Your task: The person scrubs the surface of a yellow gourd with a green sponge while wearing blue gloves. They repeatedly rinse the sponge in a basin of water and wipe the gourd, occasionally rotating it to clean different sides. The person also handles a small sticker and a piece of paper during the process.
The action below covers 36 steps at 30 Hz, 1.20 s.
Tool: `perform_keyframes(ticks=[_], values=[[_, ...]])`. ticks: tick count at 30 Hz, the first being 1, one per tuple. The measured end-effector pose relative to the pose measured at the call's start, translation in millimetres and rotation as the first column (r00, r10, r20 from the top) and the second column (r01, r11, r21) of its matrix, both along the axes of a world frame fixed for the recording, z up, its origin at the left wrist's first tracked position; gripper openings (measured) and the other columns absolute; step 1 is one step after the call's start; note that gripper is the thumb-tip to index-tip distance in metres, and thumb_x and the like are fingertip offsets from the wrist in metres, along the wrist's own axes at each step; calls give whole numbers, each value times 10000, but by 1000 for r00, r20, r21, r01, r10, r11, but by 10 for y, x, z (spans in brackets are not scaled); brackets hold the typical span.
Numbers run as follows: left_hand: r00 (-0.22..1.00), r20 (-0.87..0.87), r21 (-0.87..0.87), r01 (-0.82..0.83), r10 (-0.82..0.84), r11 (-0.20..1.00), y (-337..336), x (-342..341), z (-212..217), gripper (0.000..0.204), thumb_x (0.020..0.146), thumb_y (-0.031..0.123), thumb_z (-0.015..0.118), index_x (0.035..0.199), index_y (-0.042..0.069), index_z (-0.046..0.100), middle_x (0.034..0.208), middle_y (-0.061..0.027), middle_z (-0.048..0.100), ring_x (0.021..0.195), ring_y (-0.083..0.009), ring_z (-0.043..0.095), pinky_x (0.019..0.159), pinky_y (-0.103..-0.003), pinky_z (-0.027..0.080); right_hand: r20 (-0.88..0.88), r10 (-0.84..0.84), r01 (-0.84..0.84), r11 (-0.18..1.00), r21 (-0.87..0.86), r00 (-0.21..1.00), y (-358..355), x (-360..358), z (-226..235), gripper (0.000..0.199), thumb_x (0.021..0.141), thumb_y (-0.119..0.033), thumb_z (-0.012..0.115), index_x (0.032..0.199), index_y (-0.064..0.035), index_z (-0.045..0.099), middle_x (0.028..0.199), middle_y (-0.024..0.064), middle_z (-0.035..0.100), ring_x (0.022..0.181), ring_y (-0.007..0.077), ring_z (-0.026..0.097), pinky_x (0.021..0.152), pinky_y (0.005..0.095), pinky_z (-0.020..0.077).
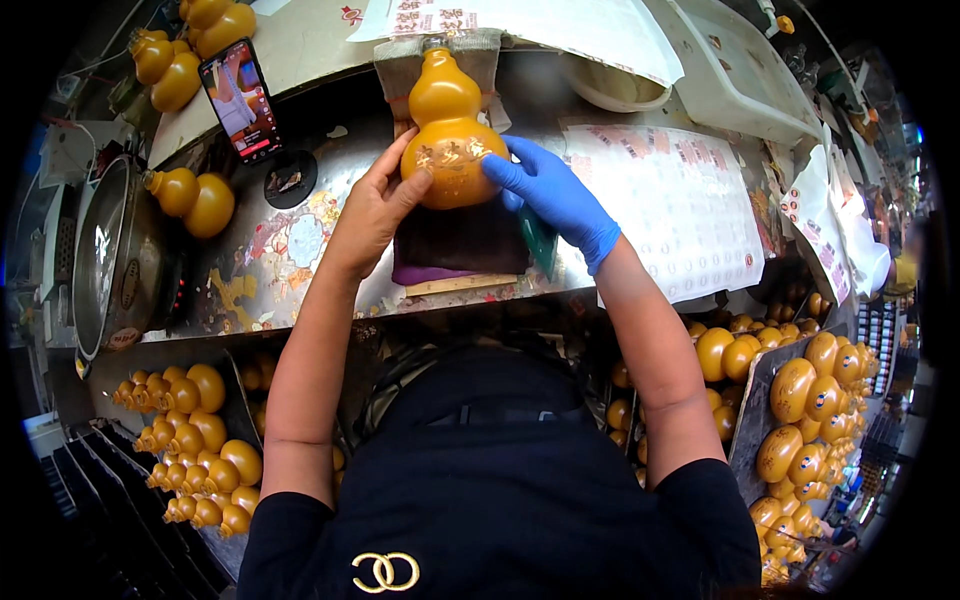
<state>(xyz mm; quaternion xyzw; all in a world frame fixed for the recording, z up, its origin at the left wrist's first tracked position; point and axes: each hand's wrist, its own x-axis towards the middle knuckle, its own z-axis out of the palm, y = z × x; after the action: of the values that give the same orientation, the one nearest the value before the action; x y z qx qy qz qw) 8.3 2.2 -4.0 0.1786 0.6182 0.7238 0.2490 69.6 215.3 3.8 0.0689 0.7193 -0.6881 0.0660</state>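
Observation:
Between my two hands lies a glossy amber gourd-shaped bottle [447,112], its narrow neck pointing away from me onto a grey cloth [486,72]. Gold lettering runs across its wide lower bulb. My bare left hand [378,205] grips the bulb's left side, thumb on the front. On the right side, my right hand [555,190], in a blue glove, presses its thumb near the lettering, with its other fingers partly hidden. Under the gloved palm is a green flat piece [538,240], which I cannot clearly make out. A dark pad [455,245] lies beneath the bulb.
A phone [240,100] stands upright at the left, near a gourd bottle [195,200] and a metal pan [105,250]. Printed sheets [680,230] cover the bench at right, below a white tray [745,75]. Racks of gourd bottles [205,440] flank me on both sides.

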Motion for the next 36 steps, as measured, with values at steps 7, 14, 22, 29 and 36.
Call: perform_keyframes(ticks=[7, 14, 22, 29, 36], values=[[1000, 6, 13, -13, 13, 1000, 26, 18, -12, 694, 899, 262, 654, 1431, -22, 310, 1363, -137, 463, 1248, -179, 448, 1056, -293, 334, 5, -20, 20, 1000, -6, 1000, -17, 9, -4, 583, 828, -455, 689, 1161, 7, 558, 672, -42, 501, 605, 33, 464, 566, 179, 390], [1000, -7, 30, -18, 19, 999, 35, 26, -2, 734, 886, 281, 670, 1434, -31, 295, 1359, -135, 461, 1243, -185, 454, 1052, -295, 338, 22, -14, 17, 995, -100, 1000, 14, -4, -71, 653, 836, -423, 691, 1271, 21, 492, 672, -43, 498, 608, 32, 460, 566, 180, 390], [998, 41, 11, -43, 43, 999, 37, 34, 19, 775, 851, 289, 711, 1432, -26, 307, 1360, -148, 461, 1239, -199, 466, 1045, -300, 354, 51, -21, 26, 995, -99, 998, 27, -3, -59, 683, 840, -409, 690, 1326, 9, 457, 694, -35, 508, 628, 41, 457, 590, 183, 393], [1000, 12, 14, -9, 9, 1000, 14, 24, -2, 751, 874, 307, 680, 1436, -19, 303, 1363, -144, 459, 1251, -193, 452, 1060, -297, 327, 40, -31, 37, 987, -156, 999, 25, 6, -131, 618, 860, -366, 681, 1302, 14, 475, 717, -24, 537, 639, 44, 470, 592, 191, 397], [998, -60, 13, 8, -7, 1000, -20, -51, -92, 746, 925, 424, 567, 1459, 6, 255, 1439, -167, 370, 1346, -213, 337, 1101, -313, 252, 247, -325, 406, 650, -642, 913, 5, 166, -1, 404, 942, -402, 516, 1054, -25, 612, 839, 54, 602, 758, 111, 569, 715, 223, 477]])
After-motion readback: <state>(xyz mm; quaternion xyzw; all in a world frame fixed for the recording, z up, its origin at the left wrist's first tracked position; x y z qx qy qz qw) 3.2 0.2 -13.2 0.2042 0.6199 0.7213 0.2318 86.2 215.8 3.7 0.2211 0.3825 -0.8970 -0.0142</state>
